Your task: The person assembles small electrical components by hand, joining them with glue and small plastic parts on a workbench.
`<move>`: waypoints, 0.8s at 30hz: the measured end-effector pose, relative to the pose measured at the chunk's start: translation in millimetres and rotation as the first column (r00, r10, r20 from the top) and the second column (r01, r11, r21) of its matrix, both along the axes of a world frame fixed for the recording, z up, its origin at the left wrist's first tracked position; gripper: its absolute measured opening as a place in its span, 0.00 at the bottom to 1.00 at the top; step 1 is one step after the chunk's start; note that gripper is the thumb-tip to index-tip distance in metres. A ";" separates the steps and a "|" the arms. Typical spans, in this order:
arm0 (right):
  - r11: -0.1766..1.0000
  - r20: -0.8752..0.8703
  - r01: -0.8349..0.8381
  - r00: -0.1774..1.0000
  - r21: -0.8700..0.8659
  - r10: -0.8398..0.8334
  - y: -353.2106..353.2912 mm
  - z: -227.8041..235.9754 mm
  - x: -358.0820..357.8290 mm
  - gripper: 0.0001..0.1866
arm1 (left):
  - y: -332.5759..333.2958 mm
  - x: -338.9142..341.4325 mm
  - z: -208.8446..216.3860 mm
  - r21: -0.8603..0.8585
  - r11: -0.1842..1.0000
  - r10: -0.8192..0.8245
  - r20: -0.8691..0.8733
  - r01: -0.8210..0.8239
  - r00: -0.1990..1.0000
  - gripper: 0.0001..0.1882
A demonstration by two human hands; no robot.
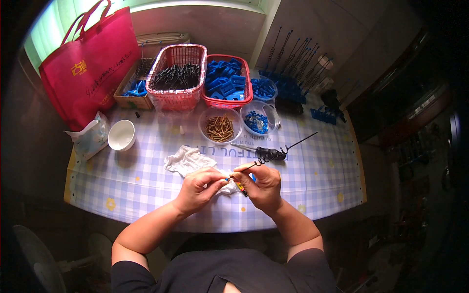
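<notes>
Over the near middle of the table my two hands meet at the fingertips. My right hand [263, 188] is closed on a thin black rod with a spiral coil [273, 154], whose straight end points up to the right. My left hand [200, 189] pinches at the rod's lower end, where a small bit of blue shows between the fingers. A yellow and black object [241, 186] shows beside the right fingers; its kind is unclear. Crumpled white cloth [188, 160] lies beneath and beyond the hands. Behind the coil rests a black-handled tool with a metal shaft [244, 146], perhaps a screwdriver.
Clear tubs hold copper-coloured pins [220, 129] and small blue parts [257, 122]. Behind are a pink basket [177, 91] of black wires and a red basket [227, 102] of blue pieces. A white bowl [121, 135], red bag [93, 68] and upright coiled rods [293, 63] stand around.
</notes>
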State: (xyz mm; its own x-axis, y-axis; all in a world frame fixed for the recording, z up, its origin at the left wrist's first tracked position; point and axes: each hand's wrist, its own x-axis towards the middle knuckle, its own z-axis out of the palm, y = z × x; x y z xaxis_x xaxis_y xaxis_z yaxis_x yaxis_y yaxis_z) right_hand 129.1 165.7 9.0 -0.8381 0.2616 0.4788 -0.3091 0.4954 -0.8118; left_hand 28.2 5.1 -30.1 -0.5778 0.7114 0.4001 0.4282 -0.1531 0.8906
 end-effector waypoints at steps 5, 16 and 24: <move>1.000 0.029 -0.006 1.000 -0.012 0.006 2.5 -1.2 1.9 0.05 | 1.8 0.2 4.7 0.022 1.000 -0.005 0.005 0.005 1.000 0.05; 0.994 0.025 0.043 0.999 -0.101 -0.040 1.4 2.1 0.0 0.05 | 1.5 -0.9 6.5 -0.020 1.000 -0.013 0.037 0.014 0.999 0.06; 0.996 -0.008 0.036 0.999 0.077 -0.036 6.3 5.0 0.4 0.04 | 2.2 -0.5 5.2 -0.012 0.999 -0.035 0.077 0.036 0.996 0.06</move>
